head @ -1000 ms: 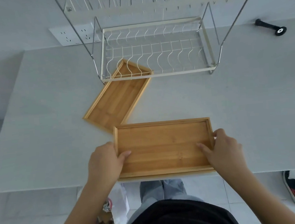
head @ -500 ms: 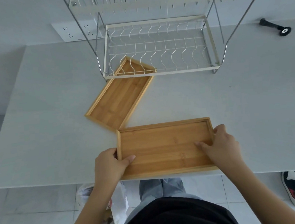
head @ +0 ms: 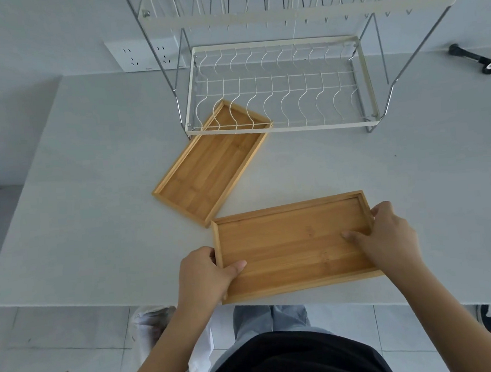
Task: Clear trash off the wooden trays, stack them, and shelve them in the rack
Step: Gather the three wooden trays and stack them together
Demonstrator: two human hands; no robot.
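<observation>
Near the table's front edge is a bare wooden tray [head: 293, 246], held at both short ends. My left hand [head: 204, 274] grips its left end with the thumb inside the rim. My right hand [head: 386, 239] grips the right end, thumb lying on the tray floor. The tray's left end is tilted slightly toward me. A second wooden tray [head: 210, 171] lies diagonally behind it, its far corner under the front of the white wire rack [head: 281, 128]. Neither tray has anything on it.
The rack has a lower wire shelf and an upper tier [head: 283, 12] on metal legs. A black roller tool [head: 478, 60] lies at the far right of the table. A wall socket [head: 145, 54] sits behind. A white bag [head: 152, 325] is on the floor.
The near tray has rotated a little, its right end going farther from me, with both hands still gripping it. The diagonal tray has not moved.
</observation>
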